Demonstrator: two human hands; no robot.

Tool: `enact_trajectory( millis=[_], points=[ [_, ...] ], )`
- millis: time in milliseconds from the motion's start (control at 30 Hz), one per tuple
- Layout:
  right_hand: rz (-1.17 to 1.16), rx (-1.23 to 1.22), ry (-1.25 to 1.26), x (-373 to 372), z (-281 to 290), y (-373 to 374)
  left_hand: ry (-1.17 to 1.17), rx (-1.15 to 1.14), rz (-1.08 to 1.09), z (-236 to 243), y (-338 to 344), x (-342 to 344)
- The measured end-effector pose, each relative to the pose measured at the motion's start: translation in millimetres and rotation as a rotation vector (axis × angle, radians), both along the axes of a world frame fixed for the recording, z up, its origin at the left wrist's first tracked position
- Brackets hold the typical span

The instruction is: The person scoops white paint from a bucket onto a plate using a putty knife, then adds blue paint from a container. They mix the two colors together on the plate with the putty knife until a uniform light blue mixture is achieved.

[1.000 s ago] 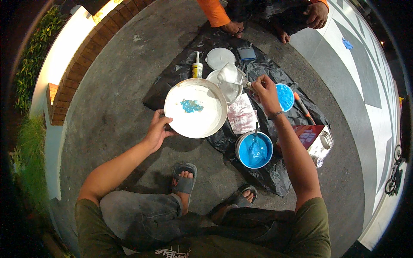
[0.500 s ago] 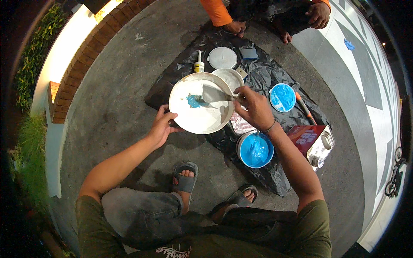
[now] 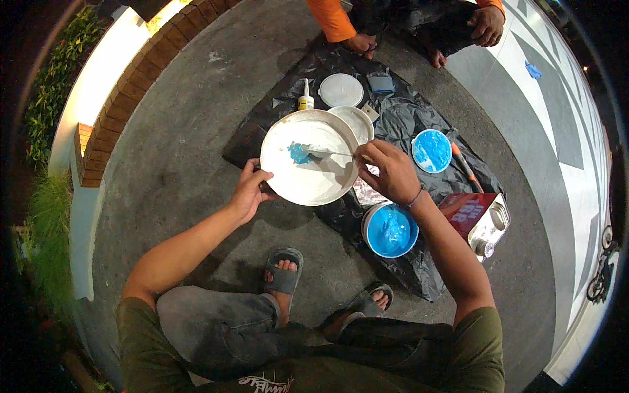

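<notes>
My left hand (image 3: pixel 251 196) grips the rim of a round white pan (image 3: pixel 304 183) from the left, thumb over the edge. A patch of blue paste (image 3: pixel 299 152) lies inside it. My right hand (image 3: pixel 386 167) is closed on a putty knife (image 3: pixel 334 153), whose blade rests in the pan at the blue patch. Behind the pan sits a smaller white tub (image 3: pixel 354 119). Below my right hand stands a tin of blue paint (image 3: pixel 392 232), and to its right a tub of blue paste (image 3: pixel 432 150). A pinkish stained sheet (image 3: pixel 368 190) is partly hidden under the pan.
Black plastic sheeting (image 3: pixel 409 275) holds a white lid (image 3: pixel 341 88), caulk tube (image 3: pixel 306 98), grey-blue pad (image 3: pixel 380 83), red metal can (image 3: pixel 462 213) and orange-handled tool (image 3: pixel 465 164). Another person's orange sleeve (image 3: pixel 327 16) and hands are at the top. A brick edge (image 3: pixel 118 98) runs along the left.
My right hand has swung the putty knife from over the smaller white tub down and left into the pan. The pan and my left hand have shifted slightly up and right.
</notes>
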State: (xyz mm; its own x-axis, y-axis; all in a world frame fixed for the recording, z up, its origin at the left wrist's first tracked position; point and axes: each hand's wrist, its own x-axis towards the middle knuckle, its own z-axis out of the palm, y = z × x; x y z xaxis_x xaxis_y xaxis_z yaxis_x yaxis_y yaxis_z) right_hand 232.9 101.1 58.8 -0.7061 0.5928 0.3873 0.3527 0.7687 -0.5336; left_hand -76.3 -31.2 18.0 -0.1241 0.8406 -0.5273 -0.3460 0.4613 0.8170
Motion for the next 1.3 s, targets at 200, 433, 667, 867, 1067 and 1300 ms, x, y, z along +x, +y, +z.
enact_trajectory(
  millis=[200,433,667,867,1067,1300],
  points=[
    [0.017,0.027,0.036,-2.5,-1.1,-2.2,-0.015,-0.011,0.008,-4.6,0.8,-2.6],
    [0.007,0.044,0.036,1.1,4.2,-6.1,0.021,-0.017,-0.003,-3.1,1.2,-2.0],
    [0.015,0.049,0.131,1.8,5.1,-4.8,0.009,-0.002,0.020,-6.4,-0.7,-2.9],
    [-0.153,-0.329,0.285,0.8,0.3,-5.0,0.012,-0.002,0.014,-6.9,-0.8,-3.9],
    [-0.269,-0.646,0.440,3.5,-9.7,11.8,0.007,-0.003,0.021,-8.6,-3.3,-6.2],
    [-0.356,-0.869,0.538,7.5,-33.1,38.2,0.029,-0.036,0.062,-13.6,-15.7,-21.6]
  ],
)
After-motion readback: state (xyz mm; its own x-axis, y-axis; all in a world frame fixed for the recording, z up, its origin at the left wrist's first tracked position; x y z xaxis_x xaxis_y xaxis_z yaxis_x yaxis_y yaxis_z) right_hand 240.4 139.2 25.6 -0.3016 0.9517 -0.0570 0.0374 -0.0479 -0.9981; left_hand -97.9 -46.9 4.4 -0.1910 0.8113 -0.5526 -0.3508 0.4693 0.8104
